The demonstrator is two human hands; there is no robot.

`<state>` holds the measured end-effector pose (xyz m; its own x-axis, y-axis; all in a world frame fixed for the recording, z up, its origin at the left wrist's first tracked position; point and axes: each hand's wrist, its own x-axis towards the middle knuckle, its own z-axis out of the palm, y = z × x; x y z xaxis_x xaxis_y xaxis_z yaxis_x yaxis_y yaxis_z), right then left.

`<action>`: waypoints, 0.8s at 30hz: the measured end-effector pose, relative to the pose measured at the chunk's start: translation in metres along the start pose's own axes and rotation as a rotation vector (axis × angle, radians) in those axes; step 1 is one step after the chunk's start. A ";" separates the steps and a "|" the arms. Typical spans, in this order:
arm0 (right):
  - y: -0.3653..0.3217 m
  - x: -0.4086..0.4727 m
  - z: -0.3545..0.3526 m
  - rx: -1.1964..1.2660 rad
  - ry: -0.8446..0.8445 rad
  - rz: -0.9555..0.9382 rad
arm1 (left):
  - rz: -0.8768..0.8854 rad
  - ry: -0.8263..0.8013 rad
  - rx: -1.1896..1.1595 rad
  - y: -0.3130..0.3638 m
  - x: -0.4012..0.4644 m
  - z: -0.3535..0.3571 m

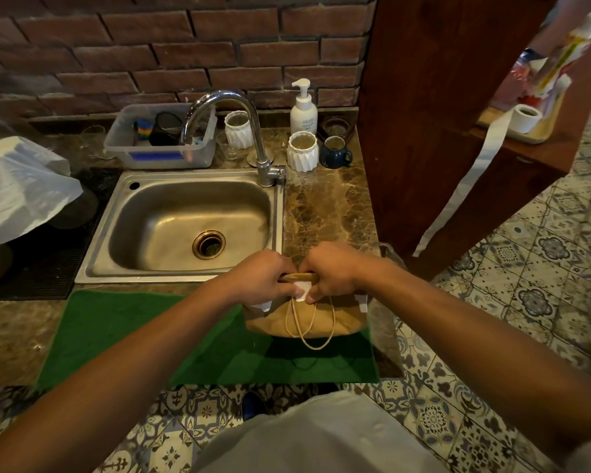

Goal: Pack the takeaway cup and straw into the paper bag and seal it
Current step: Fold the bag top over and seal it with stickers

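The fingers [309, 297] of the right hand [331, 271] curl down over the folded top edge of the paper bag [304, 322], thumb and fingertips pinching a small white sticker [302, 290] against the fold. The left hand [260, 278] mirrors it at nine o'clock of the right, its fingers wrapped round the same rolled top, so the two hands nearly touch at the middle of the fold. The cup and straw cannot be seen; the bag's top is folded over.

The bag stands upright on a green mat [133, 336] near the mat's right edge, its twine handle [309, 326] hanging loose down the near face. The mat lies on a marbled brown worktop [325, 206].

At eleven o'clock from the hands sits a steel sink [185, 223] with a curved tap [246, 131] at its far right corner. At twelve o'clock, against the brick wall, stand a white pump bottle [303, 109], two white ribbed cups [302, 150] and a dark blue mug [335, 151]. A clear plastic tub [157, 141] sits behind the sink. At nine o'clock lies a crumpled white plastic bag [17, 186]. At two o'clock, a roll of white tape [526, 117] trails a strip over a wooden shelf [526, 155].
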<state>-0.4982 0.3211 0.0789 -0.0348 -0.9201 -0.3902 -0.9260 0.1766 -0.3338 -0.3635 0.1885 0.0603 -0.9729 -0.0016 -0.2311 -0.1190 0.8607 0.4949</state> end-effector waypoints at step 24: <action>0.039 -0.030 0.018 0.222 0.123 0.043 | -0.118 0.080 -0.214 -0.012 -0.021 0.001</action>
<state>-0.5263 0.3618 0.0627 -0.1302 -0.9432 -0.3057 -0.8178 0.2765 -0.5047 -0.3416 0.1788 0.0588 -0.9613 -0.1434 -0.2351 -0.2638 0.7247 0.6366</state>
